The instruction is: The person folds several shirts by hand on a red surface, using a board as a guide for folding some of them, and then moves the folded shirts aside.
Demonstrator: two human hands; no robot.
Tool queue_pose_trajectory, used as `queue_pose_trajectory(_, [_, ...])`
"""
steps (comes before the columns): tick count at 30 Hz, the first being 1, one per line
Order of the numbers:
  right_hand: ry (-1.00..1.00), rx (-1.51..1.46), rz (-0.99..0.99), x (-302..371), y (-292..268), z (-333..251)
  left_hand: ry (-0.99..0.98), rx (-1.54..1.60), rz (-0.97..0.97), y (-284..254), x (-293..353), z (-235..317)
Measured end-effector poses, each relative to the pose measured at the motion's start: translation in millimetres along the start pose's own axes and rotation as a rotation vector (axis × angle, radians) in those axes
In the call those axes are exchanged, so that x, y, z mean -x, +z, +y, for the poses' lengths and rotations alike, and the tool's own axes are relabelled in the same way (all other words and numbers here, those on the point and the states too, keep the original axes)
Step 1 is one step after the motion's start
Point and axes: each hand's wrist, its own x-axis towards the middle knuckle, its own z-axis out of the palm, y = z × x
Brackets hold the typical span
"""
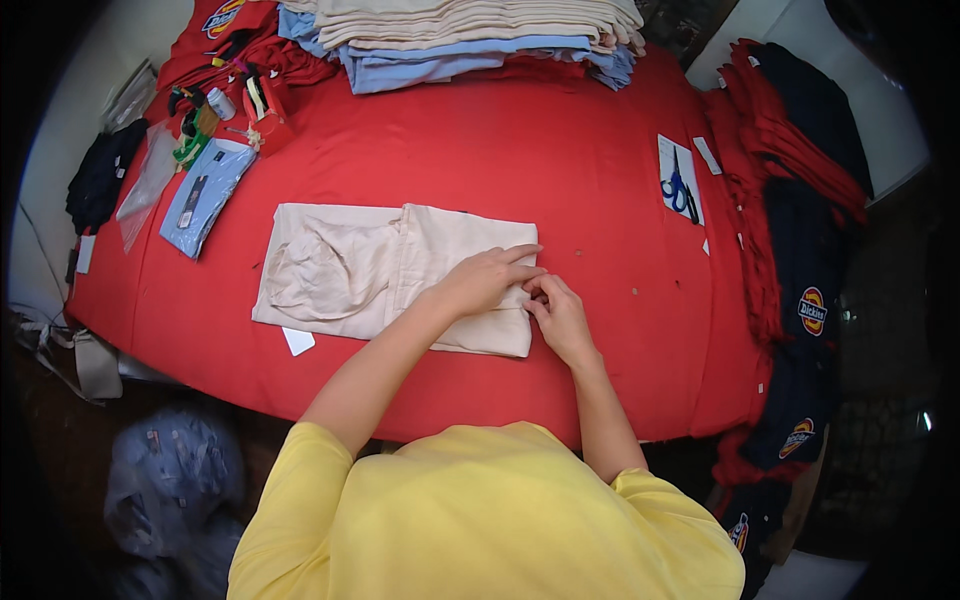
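A cream garment [450,235] lies folded into a flat rectangle on the red-covered table [600,350], with a rumpled part bunched on its left half. My left hand [484,278] rests on its right half, fingers stretched toward the right edge. At that same edge my right hand [560,318] is closed in a pinch, its fingertips close to the left ones. What the pinch holds is too small to make out; it may be the cloth's edge. A white card [298,341] pokes out below the garment's lower left side.
Stacked cream [480,25] and blue garments [430,68] stand at the far edge. Blue-handled scissors [676,183] lie on white paper at right. A packed light-blue shirt [207,195] and a red tool holder [268,128] sit at left. Dark and red garments [800,260] hang over the right edge.
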Motion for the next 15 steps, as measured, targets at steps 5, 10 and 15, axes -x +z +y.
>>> queue_pose_trajectory(5, [-0.265,0.211,0.142,6,5,6,0.091,-0.071,-0.245,-9,-38,-14])
queue_pose_trajectory(10, [-0.217,0.194,0.127,26,-2,-15,0.013,-0.019,-0.236,-63,-34,8])
queue_pose_trajectory(15, [0.065,-0.206,0.046,29,-21,-39,0.056,-0.003,-0.150,-69,-16,11])
